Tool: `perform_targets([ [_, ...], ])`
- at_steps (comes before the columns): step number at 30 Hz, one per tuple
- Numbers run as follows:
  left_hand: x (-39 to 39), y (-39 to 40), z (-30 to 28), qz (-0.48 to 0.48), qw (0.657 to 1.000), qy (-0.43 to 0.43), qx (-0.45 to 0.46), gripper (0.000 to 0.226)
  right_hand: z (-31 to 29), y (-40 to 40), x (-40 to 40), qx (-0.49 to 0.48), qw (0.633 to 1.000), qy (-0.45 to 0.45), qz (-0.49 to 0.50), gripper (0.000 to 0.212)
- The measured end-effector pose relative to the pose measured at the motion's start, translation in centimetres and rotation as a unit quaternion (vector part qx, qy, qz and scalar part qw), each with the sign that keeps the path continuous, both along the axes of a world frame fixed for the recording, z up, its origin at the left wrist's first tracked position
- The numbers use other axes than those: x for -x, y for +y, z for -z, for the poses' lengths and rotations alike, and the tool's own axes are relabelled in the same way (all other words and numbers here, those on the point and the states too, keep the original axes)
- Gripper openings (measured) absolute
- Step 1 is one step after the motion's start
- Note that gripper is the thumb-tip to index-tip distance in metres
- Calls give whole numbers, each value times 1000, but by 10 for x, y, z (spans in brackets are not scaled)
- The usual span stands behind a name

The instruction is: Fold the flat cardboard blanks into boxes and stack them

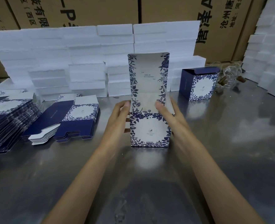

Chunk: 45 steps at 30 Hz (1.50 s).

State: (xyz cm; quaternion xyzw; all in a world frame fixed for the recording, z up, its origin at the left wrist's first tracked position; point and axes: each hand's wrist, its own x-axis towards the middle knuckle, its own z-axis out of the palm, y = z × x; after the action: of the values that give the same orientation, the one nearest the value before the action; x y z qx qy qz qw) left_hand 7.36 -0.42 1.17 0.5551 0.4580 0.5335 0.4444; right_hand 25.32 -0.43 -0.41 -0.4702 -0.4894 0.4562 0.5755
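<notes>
Both hands are flanking an upright floral box.
The left hand is gripping the box side; the right hand, fingers extended, is lying against its opposite wall, lid flap standing open.

Open box: white, navy floral border. Finished box at two o'clock: same print, navy side. Flat blanks at nine o'clock: navy and white. Table: grey metal.

Brown cartons behind printed with rotated Chinese characters, "有限", "唐泽", "沧州", plus letters "P" and "A"
</notes>
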Motion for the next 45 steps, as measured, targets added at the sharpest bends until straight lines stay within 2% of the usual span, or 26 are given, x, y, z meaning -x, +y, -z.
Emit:
perform_targets([
  [3, 2, -2, -5, 2, 999, 19, 33, 23, 2, 0, 7, -11, 999, 16, 28, 80],
  [7, 6, 0, -19, 4, 993, 106, 45, 26, 2, -2, 9, -25, 999, 41, 8, 69],
  [10, 6, 9, -33, 17, 981, 186, 48, 34, 3, -2, 7, -28, 999, 38, 1, 69],
  [15, 8, 19, -44, 25, 948, 317, 28, 34, 2, -2, 7, -24, 999, 23, 3, 73],
  [19, 12, 31, -58, 54, 939, 331, 84, 38, 3, -1, 5, -16, 1000, 27, 5, 68],
  [22, 7, 36, -55, 31, 920, 387, 46, 36, 2, -3, 6, -21, 1000, 22, 0, 67],
  [24, 6, 41, -53, 38, 919, 389, 50, 29, 0, -4, 5, -23, 1000, 17, 2, 74],
  [27, 7, 52, -61, 46, 919, 380, 97, 34, 0, -5, 4, -12, 1000, 22, 2, 75],
  [32, 2, 58, -58, 14, 920, 388, 51, 32, 2, -4, 4, -8, 1000, 19, 2, 69],
  [37, 8, 62, -64, 33, 919, 387, 69, 35, 1, -4, 2, -5, 1000, 26, 8, 67],
  [39, 2, 60, -59, -23, 935, 351, 38, 32, 0, -4, 3, 1, 999, 32, 6, 69],
  [41, -8, 59, -50, -78, 959, 274, 1, 29, -1, -5, 4, 6, 999, 34, 0, 71],
  [45, -12, 61, -50, -89, 971, 223, -2, 27, -2, -4, 2, 13, 999, 29, -1, 79],
])
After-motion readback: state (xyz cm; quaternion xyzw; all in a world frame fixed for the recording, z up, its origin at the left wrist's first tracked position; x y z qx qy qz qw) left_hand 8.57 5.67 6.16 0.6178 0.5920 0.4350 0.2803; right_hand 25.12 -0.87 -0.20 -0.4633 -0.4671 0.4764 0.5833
